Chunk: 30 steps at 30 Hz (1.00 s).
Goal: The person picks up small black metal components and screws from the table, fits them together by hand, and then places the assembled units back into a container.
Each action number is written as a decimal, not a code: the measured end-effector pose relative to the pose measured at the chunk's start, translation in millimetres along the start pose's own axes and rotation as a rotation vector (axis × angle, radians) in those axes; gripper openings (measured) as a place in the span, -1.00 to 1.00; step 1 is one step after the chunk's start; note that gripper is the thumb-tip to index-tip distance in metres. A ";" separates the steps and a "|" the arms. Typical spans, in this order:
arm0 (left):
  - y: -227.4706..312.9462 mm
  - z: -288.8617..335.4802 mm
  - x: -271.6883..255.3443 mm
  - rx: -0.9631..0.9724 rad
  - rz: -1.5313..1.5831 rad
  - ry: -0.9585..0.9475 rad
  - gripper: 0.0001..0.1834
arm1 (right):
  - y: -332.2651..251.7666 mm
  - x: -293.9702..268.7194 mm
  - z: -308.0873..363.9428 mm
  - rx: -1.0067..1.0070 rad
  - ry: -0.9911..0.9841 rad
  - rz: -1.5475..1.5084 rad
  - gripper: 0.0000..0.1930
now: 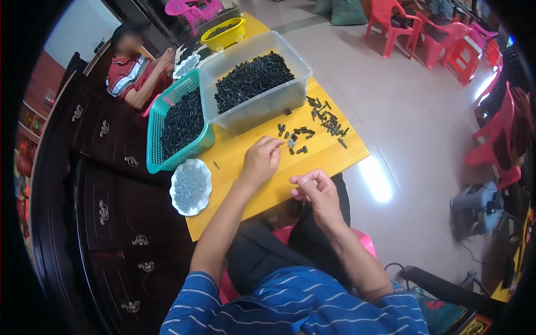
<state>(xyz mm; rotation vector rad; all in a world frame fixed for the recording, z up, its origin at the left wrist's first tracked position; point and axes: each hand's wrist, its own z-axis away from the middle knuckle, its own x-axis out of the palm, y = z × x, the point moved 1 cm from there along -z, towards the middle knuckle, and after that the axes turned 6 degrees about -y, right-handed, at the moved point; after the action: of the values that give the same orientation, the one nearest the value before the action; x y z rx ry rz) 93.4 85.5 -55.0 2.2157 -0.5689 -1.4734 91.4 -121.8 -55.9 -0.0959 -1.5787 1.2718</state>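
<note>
My left hand (261, 162) rests low over the yellow table (234, 204), fingers bent together beside a small pile of silver screws (291, 143) and loose black plastic pieces (302, 149). Whatever its fingertips hold, if anything, is hidden. Off the table's near edge, my right hand (319, 195) is raised with thumb and fingers drawn together; I cannot make out anything in that pinch. To the left of my left forearm sits a white scalloped dish (207, 201) of small silver screws. More black pieces (333, 125) lie scattered near the right table edge.
A clear plastic bin (262, 115) and a green basket (180, 162), both full of black pieces, stand beyond my left hand. Farther back are a yellow tub (224, 40) and a seated person (134, 70). Dark drawers (131, 223) border the left; red chairs (391, 25) stand right.
</note>
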 end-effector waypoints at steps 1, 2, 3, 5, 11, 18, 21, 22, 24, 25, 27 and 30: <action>-2.6 -5.8 2.4 0.053 -0.057 0.012 -0.81 | -2.4 -0.7 0.9 0.029 -0.016 0.035 -0.87; -5.2 -10.5 5.5 0.058 -0.056 0.008 -0.81 | -3.6 -1.4 1.3 0.058 -0.032 0.071 -0.86; -7.6 -14.6 9.1 0.045 -0.077 -0.001 -0.82 | -3.5 -2.0 0.8 0.055 -0.029 0.069 -0.86; -12.4 -22.2 14.4 0.036 -0.096 -0.014 -0.83 | -2.7 -3.1 0.0 0.036 -0.033 0.058 -0.87; -17.8 -32.4 22.2 0.037 -0.150 -0.062 -0.82 | -4.8 -2.5 -0.7 0.012 -0.046 0.017 -0.86; -17.1 -29.5 23.3 0.025 -0.156 -0.034 -0.81 | -4.1 -3.6 -1.6 0.020 -0.047 0.028 -0.85; -23.5 -26.1 24.1 0.030 -0.133 0.000 -0.81 | -4.6 -1.7 -1.3 0.043 -0.053 0.027 -0.85; -24.0 -25.6 24.4 0.039 -0.118 0.018 -0.81 | -4.5 -1.8 -1.2 0.043 -0.054 0.030 -0.85; -24.5 -21.9 25.4 0.038 -0.145 0.037 -0.80 | -3.8 -1.5 -1.3 0.045 -0.057 0.037 -0.85; -24.0 -20.2 25.7 0.038 -0.175 0.053 -0.80 | -3.5 -1.7 -1.0 0.048 -0.055 0.036 -0.85; -24.0 -18.1 25.5 0.021 -0.151 0.068 -0.80 | -2.6 -1.9 -0.7 0.054 -0.056 0.040 -0.85; -27.9 -15.2 26.2 -0.017 -0.095 0.074 -0.81 | 0.6 -1.3 -1.5 0.063 -0.055 0.036 -0.85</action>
<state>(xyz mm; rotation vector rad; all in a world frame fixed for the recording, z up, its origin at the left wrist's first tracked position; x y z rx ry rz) 119.8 96.1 -84.8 2.3016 -0.4311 -1.4291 92.8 -121.4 -57.5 -0.0503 -1.5881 1.3610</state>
